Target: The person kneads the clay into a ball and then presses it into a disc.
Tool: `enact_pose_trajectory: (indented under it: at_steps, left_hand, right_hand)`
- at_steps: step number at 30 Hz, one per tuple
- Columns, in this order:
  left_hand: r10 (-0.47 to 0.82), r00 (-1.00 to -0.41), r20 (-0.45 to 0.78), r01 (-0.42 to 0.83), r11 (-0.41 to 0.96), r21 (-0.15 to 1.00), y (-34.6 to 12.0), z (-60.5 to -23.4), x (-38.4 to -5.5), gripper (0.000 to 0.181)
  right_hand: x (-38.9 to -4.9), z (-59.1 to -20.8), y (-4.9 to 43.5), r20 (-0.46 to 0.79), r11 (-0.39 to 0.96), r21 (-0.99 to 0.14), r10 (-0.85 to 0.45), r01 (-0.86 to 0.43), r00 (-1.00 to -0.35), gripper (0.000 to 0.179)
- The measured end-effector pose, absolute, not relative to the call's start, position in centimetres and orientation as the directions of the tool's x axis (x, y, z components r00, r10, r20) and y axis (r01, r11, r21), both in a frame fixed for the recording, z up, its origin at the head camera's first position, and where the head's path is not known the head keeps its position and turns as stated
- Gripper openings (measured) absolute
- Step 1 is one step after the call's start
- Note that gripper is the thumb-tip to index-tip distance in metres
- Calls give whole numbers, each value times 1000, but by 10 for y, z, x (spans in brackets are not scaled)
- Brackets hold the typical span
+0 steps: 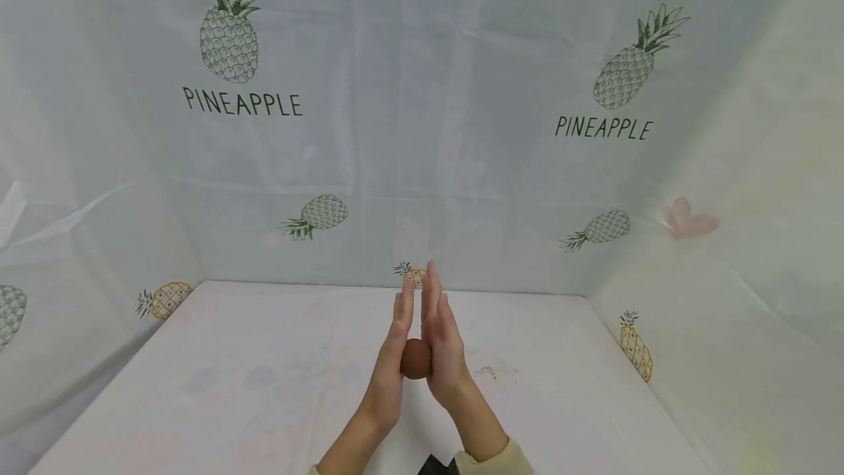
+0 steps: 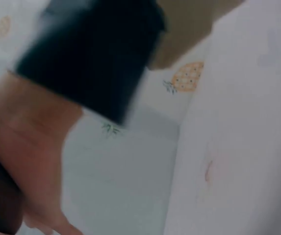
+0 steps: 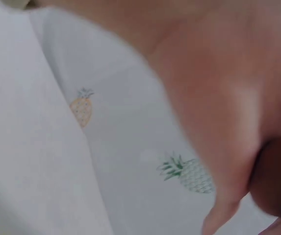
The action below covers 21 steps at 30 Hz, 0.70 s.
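I see the left hand and right hand holding a brown ball between them, wristward of their straight, uncurled fingers. Uneven pressure, I judge, could drop it onto the worktop beneath.

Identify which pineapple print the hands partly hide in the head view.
The small yellow, dark-leaved pineapple print at the pale back sheet's bottom centre; the left hand and right hand overlap it, while the others lie clear.
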<state>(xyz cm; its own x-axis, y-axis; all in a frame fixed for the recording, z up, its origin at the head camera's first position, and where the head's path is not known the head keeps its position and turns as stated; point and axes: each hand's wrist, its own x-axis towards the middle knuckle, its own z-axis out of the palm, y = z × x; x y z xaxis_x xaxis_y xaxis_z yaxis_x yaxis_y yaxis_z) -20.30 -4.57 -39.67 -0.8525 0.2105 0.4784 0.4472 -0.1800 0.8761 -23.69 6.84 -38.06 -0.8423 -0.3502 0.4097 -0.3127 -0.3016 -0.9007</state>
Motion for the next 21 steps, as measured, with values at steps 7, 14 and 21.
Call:
enact_pose_trajectory:
  at_steps: [7,14,21]
  left_hand:
    - [166,-875,454,429,-167,888,-50,-391,-199,56]
    - [67,-896,439,428,-137,893,-62,-392,-205,58]
    - [-4,-911,413,411,-99,906,-71,-397,-218,58]
  right_hand:
    - [-241,-390,64,350,-207,-934,-384,-290,-854,61]
    - [-229,-391,52,307,-148,-952,-472,-269,-826,56]
    - [-213,-380,48,321,-178,-947,-479,-267,-817,54]
